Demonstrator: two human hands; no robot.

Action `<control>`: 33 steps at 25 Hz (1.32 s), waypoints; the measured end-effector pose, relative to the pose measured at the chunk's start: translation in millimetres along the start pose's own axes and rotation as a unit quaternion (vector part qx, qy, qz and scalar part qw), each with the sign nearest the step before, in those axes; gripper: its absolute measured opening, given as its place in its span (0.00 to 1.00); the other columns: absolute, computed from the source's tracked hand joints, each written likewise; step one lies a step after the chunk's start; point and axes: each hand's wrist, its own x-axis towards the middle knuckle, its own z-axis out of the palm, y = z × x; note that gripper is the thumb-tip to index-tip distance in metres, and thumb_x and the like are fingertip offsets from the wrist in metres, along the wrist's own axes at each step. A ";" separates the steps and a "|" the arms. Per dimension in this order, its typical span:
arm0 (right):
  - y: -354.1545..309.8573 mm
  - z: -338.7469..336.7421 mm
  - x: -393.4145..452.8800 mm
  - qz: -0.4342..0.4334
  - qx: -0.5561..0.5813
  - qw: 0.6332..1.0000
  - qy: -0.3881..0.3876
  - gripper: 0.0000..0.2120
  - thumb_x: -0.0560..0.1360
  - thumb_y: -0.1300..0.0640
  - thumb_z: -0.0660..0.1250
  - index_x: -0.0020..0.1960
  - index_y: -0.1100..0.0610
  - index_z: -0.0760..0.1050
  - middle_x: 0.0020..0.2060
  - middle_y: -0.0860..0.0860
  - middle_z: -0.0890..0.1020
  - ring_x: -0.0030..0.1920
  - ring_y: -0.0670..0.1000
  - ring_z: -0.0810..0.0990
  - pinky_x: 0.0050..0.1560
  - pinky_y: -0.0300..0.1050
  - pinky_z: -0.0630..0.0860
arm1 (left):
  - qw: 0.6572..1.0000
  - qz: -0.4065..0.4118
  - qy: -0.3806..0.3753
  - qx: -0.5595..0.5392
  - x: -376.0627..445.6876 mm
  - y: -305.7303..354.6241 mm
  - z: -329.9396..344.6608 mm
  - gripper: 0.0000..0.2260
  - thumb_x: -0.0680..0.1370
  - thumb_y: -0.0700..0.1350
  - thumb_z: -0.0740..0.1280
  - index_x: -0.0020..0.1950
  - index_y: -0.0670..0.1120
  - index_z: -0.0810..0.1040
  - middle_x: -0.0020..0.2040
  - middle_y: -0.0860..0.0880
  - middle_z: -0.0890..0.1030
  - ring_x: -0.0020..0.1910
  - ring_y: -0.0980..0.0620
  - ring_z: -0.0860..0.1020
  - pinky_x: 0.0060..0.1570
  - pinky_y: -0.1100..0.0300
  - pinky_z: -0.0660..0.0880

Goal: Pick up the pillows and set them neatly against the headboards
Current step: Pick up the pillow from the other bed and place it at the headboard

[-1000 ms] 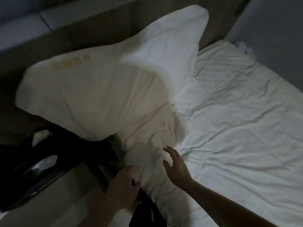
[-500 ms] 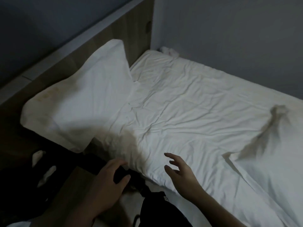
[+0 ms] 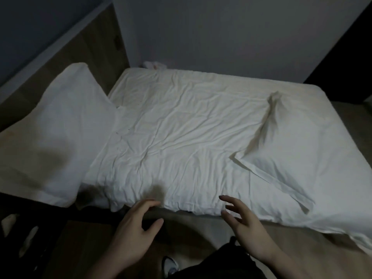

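A white pillow (image 3: 60,135) leans against the wooden headboard (image 3: 66,63) at the left end of the bed. A second white pillow (image 3: 308,150) lies flat on the wrinkled white sheet (image 3: 181,127) at the right, far from the headboard. My left hand (image 3: 136,224) hovers at the near edge of the mattress, fingers apart and empty. To its right my right hand (image 3: 241,222) is also open and empty, just short of the mattress edge and left of the flat pillow.
A grey wall (image 3: 221,33) runs behind the bed. A small crumpled cloth (image 3: 154,65) sits in the far corner. A dark bedside area (image 3: 24,238) lies at lower left. Tan floor (image 3: 201,228) runs along the near side, with my shoe (image 3: 170,265) and dark clothing below.
The view has swung right from the headboard pillow, bringing the whole bed and the second pillow into sight. Both hands have drawn back from the left pillow to the mattress edge.
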 end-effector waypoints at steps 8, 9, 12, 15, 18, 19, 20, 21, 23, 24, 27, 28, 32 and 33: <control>93.9 -155.2 -57.0 0.058 0.085 0.991 0.082 0.17 0.80 0.59 0.70 0.58 0.36 0.83 0.56 0.45 0.87 0.63 0.41 0.82 0.67 0.50 0.78 | 0.992 0.007 -0.015 -0.123 13.7 140.2 142.7 0.11 0.79 0.44 0.73 0.60 0.55 0.82 0.61 0.66 0.80 0.63 0.69 0.76 0.59 0.79 0.68; 107.6 -182.8 -57.6 0.056 0.093 0.991 0.082 0.16 0.79 0.58 0.71 0.59 0.37 0.83 0.56 0.45 0.87 0.64 0.42 0.82 0.67 0.54 0.78 | 0.991 -0.001 -0.018 -0.133 15.2 159.8 172.3 0.11 0.79 0.44 0.72 0.60 0.55 0.82 0.61 0.67 0.80 0.63 0.70 0.76 0.58 0.79 0.68; 140.8 -260.8 -50.3 0.050 0.098 0.991 0.077 0.13 0.79 0.53 0.71 0.60 0.38 0.83 0.55 0.44 0.87 0.63 0.42 0.82 0.69 0.60 0.77 | 0.983 -0.034 -0.017 -0.178 12.8 207.9 247.6 0.11 0.79 0.41 0.72 0.59 0.55 0.83 0.57 0.66 0.83 0.61 0.68 0.79 0.58 0.78 0.71; 158.6 -330.5 -43.5 0.047 0.115 0.991 0.055 0.12 0.81 0.56 0.69 0.60 0.42 0.84 0.55 0.43 0.86 0.61 0.42 0.82 0.70 0.59 0.76 | 0.981 -0.061 -0.017 -0.184 4.5 244.4 303.1 0.12 0.79 0.40 0.73 0.59 0.54 0.84 0.57 0.61 0.85 0.61 0.63 0.81 0.63 0.67 0.75; 160.8 -373.1 -36.8 0.037 0.119 0.992 0.029 0.11 0.82 0.54 0.68 0.61 0.42 0.83 0.56 0.44 0.86 0.62 0.43 0.82 0.70 0.58 0.76 | 0.979 -0.085 -0.009 -0.184 -4.0 264.8 328.9 0.13 0.79 0.41 0.73 0.60 0.55 0.83 0.58 0.59 0.85 0.62 0.61 0.81 0.65 0.59 0.76; 161.7 -383.4 -33.4 0.032 0.122 0.992 0.025 0.11 0.82 0.53 0.68 0.61 0.42 0.83 0.57 0.43 0.86 0.63 0.44 0.82 0.70 0.58 0.76 | 0.980 -0.090 -0.012 -0.179 -2.9 272.9 333.8 0.13 0.79 0.42 0.73 0.59 0.57 0.84 0.58 0.60 0.85 0.62 0.62 0.81 0.64 0.61 0.76; 164.1 -390.3 -29.7 0.029 0.120 0.992 0.026 0.12 0.82 0.53 0.68 0.62 0.41 0.82 0.58 0.43 0.85 0.63 0.44 0.81 0.71 0.59 0.76 | 0.980 -0.095 -0.016 -0.175 0.6 278.9 337.8 0.13 0.79 0.42 0.73 0.58 0.60 0.84 0.58 0.61 0.85 0.61 0.63 0.81 0.63 0.63 0.76; 167.3 -395.0 -26.4 0.027 0.120 0.992 0.031 0.12 0.82 0.52 0.68 0.62 0.41 0.82 0.58 0.43 0.85 0.64 0.43 0.81 0.71 0.59 0.75 | 0.981 -0.094 -0.024 -0.170 6.5 283.0 342.1 0.13 0.79 0.43 0.73 0.57 0.62 0.83 0.57 0.61 0.85 0.61 0.63 0.81 0.63 0.64 0.76; 176.0 -402.0 -23.3 0.027 0.127 0.991 0.045 0.12 0.81 0.52 0.68 0.63 0.41 0.82 0.59 0.43 0.85 0.64 0.43 0.81 0.71 0.59 0.74 | 0.983 -0.080 -0.047 -0.158 24.1 289.1 353.1 0.15 0.79 0.43 0.73 0.56 0.64 0.82 0.57 0.60 0.85 0.61 0.63 0.81 0.63 0.65 0.75; 183.5 -406.3 -22.5 0.028 0.130 0.990 0.056 0.12 0.81 0.51 0.69 0.63 0.41 0.82 0.59 0.43 0.85 0.64 0.44 0.81 0.71 0.60 0.74 | 0.983 -0.075 -0.057 -0.157 37.4 292.4 360.7 0.14 0.79 0.43 0.73 0.56 0.64 0.82 0.57 0.59 0.85 0.61 0.62 0.81 0.62 0.65 0.75; 204.5 -425.2 -24.8 0.035 0.146 0.986 0.079 0.13 0.79 0.50 0.70 0.63 0.42 0.82 0.53 0.46 0.86 0.57 0.47 0.83 0.71 0.62 0.74 | 0.979 -0.079 -0.097 -0.160 82.3 313.2 382.4 0.12 0.80 0.45 0.72 0.55 0.64 0.83 0.58 0.56 0.84 0.61 0.61 0.81 0.57 0.66 0.76; 213.1 -434.6 -25.3 0.040 0.154 0.983 0.087 0.13 0.79 0.51 0.70 0.63 0.43 0.82 0.52 0.49 0.87 0.55 0.50 0.84 0.70 0.62 0.74 | 0.980 -0.079 -0.103 -0.151 96.2 321.5 390.4 0.11 0.80 0.45 0.72 0.55 0.63 0.83 0.58 0.57 0.84 0.61 0.62 0.80 0.55 0.66 0.76; 233.7 -484.7 -3.4 0.056 0.171 0.979 0.100 0.13 0.80 0.57 0.69 0.59 0.41 0.84 0.49 0.57 0.86 0.54 0.57 0.84 0.65 0.56 0.76 | 0.985 -0.076 -0.078 -0.137 134.4 359.9 429.0 0.07 0.80 0.46 0.71 0.55 0.57 0.83 0.58 0.62 0.83 0.60 0.64 0.80 0.58 0.63 0.75; 239.2 -499.3 7.5 0.060 0.163 0.980 0.095 0.13 0.81 0.57 0.69 0.58 0.41 0.84 0.50 0.56 0.86 0.55 0.56 0.84 0.66 0.56 0.76 | 0.984 -0.085 -0.072 -0.137 140.6 366.5 440.5 0.07 0.80 0.46 0.72 0.56 0.57 0.83 0.58 0.62 0.83 0.59 0.64 0.80 0.57 0.62 0.76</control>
